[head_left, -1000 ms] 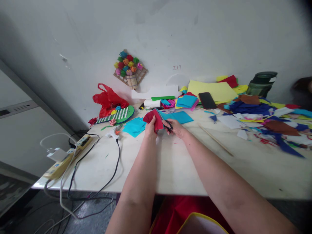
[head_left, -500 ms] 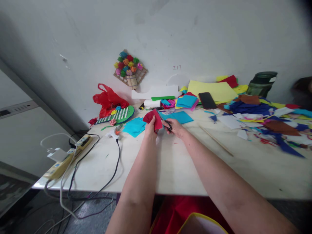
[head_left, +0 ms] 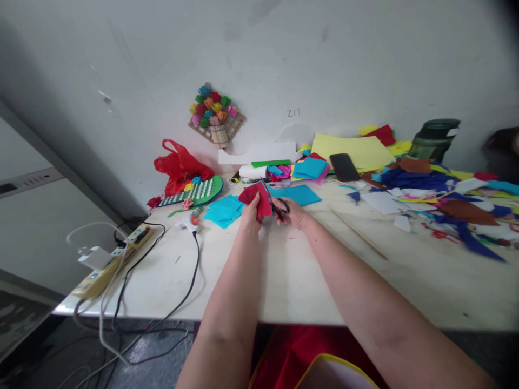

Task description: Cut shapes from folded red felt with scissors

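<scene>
My left hand pinches a piece of red paper, thumb on top, above the table. In my right hand is a pair of black-handled scissors, its blades at the right edge of the red paper. Whether the blades are cutting into the paper I cannot tell. Just left of my left hand lie blue paper squares. Behind the scissors rests another blue sheet. A small red scrap lies on the table below my right hand.
A wooden stick lies right of my arms. Coloured scraps heap at the right, near a phone and a dark green bottle. To the left are a glue gun, its black cord, and a power strip.
The scissors have opened wider and their handles show more clearly. My left hand and the red paper have hardly moved.
</scene>
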The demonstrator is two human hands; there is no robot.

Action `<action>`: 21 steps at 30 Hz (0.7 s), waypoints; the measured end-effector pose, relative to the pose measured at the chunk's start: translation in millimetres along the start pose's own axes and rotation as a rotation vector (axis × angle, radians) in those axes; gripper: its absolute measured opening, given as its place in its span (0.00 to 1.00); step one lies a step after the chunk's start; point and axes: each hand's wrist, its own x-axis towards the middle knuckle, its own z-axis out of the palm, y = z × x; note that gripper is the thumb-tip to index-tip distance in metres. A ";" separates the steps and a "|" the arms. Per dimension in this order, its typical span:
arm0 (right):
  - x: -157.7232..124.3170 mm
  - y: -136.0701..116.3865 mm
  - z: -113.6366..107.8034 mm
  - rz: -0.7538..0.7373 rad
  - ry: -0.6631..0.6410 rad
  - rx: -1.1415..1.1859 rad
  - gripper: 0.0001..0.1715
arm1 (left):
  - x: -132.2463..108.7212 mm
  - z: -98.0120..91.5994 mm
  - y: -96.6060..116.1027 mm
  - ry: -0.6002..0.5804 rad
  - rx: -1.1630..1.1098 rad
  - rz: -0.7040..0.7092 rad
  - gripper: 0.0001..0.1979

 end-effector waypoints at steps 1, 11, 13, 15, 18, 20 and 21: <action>0.5 0.3 0.0 -0.002 0.004 -0.006 0.26 | 0.2 -0.3 -0.3 -0.008 -0.001 0.001 0.09; 0.5 -1.6 2.4 -0.021 0.063 -0.014 0.24 | 4.0 -2.7 -3.1 -0.036 0.009 0.001 0.08; 0.8 -1.6 2.6 -0.022 0.067 -0.015 0.24 | 3.8 -2.6 -2.9 -0.033 0.013 0.000 0.09; 1.5 -1.0 2.3 -0.021 0.065 -0.015 0.24 | 3.6 -2.6 -2.7 -0.036 0.016 0.001 0.10; 2.8 0.4 1.4 -0.025 0.061 -0.016 0.24 | 3.5 -2.6 -2.4 -0.029 0.015 -0.001 0.10; 3.5 1.6 0.8 -0.028 0.061 -0.013 0.24 | 3.3 -2.5 -2.3 -0.028 0.009 0.000 0.09; 3.8 2.1 0.6 -0.032 0.061 -0.011 0.24 | 3.1 -2.5 -2.2 -0.031 0.006 0.000 0.09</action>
